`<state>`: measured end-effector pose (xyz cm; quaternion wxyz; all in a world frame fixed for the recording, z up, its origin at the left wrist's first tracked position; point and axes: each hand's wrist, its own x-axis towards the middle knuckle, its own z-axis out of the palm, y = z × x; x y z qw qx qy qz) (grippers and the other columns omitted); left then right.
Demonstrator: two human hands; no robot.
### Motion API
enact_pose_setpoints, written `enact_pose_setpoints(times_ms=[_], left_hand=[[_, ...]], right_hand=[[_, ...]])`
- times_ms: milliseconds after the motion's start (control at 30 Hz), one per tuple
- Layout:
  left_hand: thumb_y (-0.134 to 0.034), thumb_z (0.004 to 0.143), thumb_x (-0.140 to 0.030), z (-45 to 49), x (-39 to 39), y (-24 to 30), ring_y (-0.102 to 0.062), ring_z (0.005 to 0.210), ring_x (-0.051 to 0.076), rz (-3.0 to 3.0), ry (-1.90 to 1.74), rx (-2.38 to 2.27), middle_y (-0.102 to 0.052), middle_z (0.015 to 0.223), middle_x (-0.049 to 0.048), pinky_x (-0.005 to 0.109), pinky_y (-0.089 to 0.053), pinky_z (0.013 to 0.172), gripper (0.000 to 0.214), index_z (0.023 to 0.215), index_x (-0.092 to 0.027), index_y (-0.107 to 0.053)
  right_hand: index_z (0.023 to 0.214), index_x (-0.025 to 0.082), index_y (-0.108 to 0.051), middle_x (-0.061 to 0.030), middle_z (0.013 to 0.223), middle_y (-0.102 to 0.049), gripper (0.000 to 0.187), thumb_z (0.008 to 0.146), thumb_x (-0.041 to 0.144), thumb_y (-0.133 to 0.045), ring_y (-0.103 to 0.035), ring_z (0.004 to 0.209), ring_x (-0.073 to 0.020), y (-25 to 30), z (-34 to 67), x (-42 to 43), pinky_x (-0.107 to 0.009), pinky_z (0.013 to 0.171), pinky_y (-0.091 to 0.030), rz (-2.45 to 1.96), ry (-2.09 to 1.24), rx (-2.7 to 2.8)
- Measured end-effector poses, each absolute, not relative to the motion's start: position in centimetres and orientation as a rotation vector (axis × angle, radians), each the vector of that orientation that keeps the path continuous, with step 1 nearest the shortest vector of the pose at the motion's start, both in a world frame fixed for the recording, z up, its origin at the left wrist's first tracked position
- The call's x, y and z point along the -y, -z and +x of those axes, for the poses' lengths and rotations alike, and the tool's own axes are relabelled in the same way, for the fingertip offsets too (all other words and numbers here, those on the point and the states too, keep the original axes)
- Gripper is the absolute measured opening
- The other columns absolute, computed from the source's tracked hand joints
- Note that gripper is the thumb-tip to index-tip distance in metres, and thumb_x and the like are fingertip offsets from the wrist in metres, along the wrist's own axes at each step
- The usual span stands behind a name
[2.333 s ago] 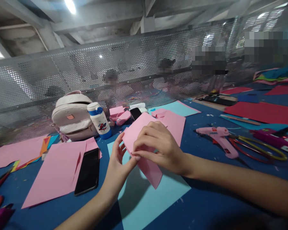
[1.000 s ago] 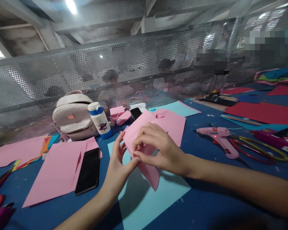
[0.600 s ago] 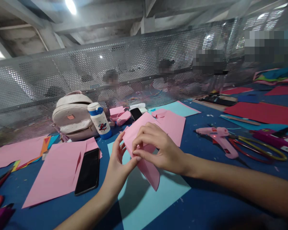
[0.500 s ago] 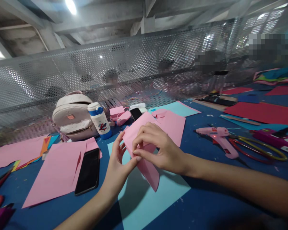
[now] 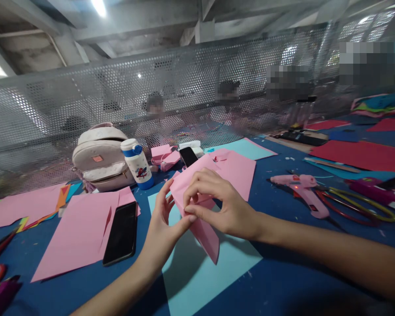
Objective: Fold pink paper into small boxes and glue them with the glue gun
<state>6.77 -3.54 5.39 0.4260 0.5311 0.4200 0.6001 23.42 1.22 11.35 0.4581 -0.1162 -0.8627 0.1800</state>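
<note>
Both hands hold a folded pink sheet of paper above a light blue sheet. My left hand supports its left edge, the thumb pressed on the fold and the fingers behind. With thumb and index finger, my right hand pinches the same fold from the right. One narrow flap of the paper hangs down toward the blue sheet. The left fingertips are partly hidden behind the paper. Beyond the hands lies another pink sheet.
Left of the hands are a black phone and pink sheets. A white bottle and a backpack stand behind. On the right lie a pink glue gun, scissors and red paper. A perforated metal screen borders the table.
The view has shifted very slightly. Both hands keep their grip on the folded pink paper, with hardly any movement.
</note>
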Motion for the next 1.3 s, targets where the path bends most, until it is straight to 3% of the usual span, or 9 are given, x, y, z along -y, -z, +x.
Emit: enact_pose_setpoints(times_ms=[267,633,1100,1300], left_hand=[[-0.082,0.073,-0.043,6.8,3.2,-5.7,-0.04,0.141,0.033,1.283,-1.477,-1.061,-0.038,0.155,0.01,0.049,-0.036,0.116,0.08,0.141,-0.029,-0.043],[-0.083,0.072,-0.044,6.9,3.1,-5.8,-0.039,0.141,0.034,1.303,-1.505,-1.053,-0.038,0.155,0.0103,0.05,-0.036,0.115,0.079,0.14,-0.029,-0.045],[-0.082,0.073,-0.042,6.8,3.0,-6.1,-0.043,0.139,0.034,1.203,-1.526,-1.079,-0.041,0.154,0.0114,0.043,-0.043,0.111,0.077,0.139,-0.025,-0.046],[-0.081,0.076,-0.037,6.4,2.8,-5.7,-0.046,0.137,0.032,1.166,-1.527,-1.077,-0.043,0.153,0.0108,0.04,-0.044,0.11,0.073,0.14,-0.025,-0.047]], right_hand=[[0.084,0.019,-0.064,-0.0017,0.081,-0.06,0.006,0.088,0.016,-0.066,-0.052,0.084,-0.0179,-11.8,23.8,-1.0,-0.033,0.079,-0.042,-0.328,-0.485,2.127],[0.086,0.019,-0.066,-0.0003,0.084,-0.063,0.005,0.089,0.016,-0.068,-0.053,0.079,-0.0147,-12.1,24.0,-2.1,-0.031,0.078,-0.041,-0.294,-0.325,2.069],[0.093,0.02,-0.07,-0.0012,0.091,-0.071,0.014,0.09,0.008,-0.063,-0.059,0.09,-0.0168,-12.5,24.6,-2.6,-0.034,0.086,-0.044,-0.293,-0.331,1.979],[0.088,0.021,-0.073,-0.0014,0.087,-0.074,0.005,0.089,0.018,-0.07,-0.062,0.086,-0.0171,-12.4,24.6,-2.9,-0.032,0.079,-0.047,-0.281,-0.426,1.961]])
